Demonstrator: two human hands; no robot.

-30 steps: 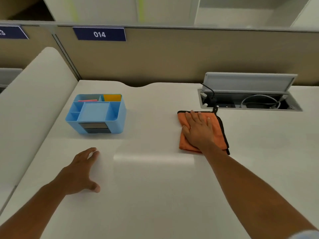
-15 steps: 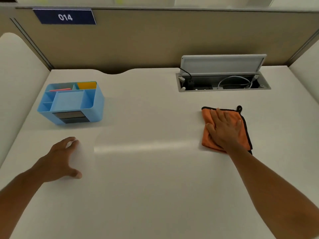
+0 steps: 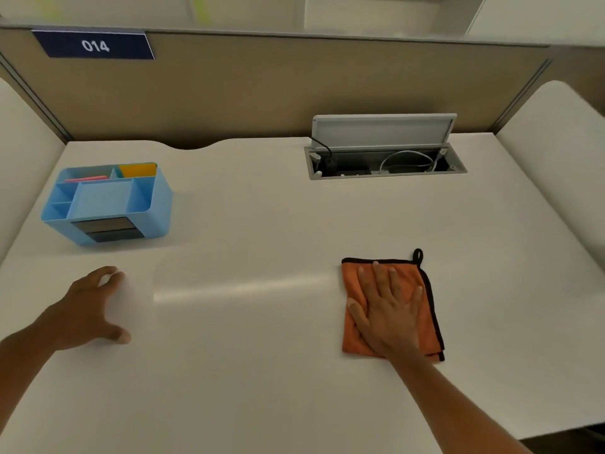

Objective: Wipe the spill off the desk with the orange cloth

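The orange cloth (image 3: 353,343), black-edged with a small hanging loop, lies folded flat on the white desk (image 3: 255,381) at the right of centre. My right hand (image 3: 388,314) presses down on it, palm flat and fingers spread, covering most of its middle. My left hand (image 3: 88,309) rests on the desk at the left with fingers loosely curled and nothing in it. A shiny streak of reflected light runs between the two hands. I cannot make out a distinct spill on the surface.
A blue desk organiser (image 3: 108,204) stands at the back left. An open cable box (image 3: 386,163) with wires, its grey lid (image 3: 383,129) raised, is set into the desk behind the cloth. A beige partition (image 3: 262,90) closes the back; the desk's front edge (image 3: 569,432) shows at lower right.
My right hand has slid the cloth to the right and then toward me, away from the cable box. My left hand has stayed in place on the desk.
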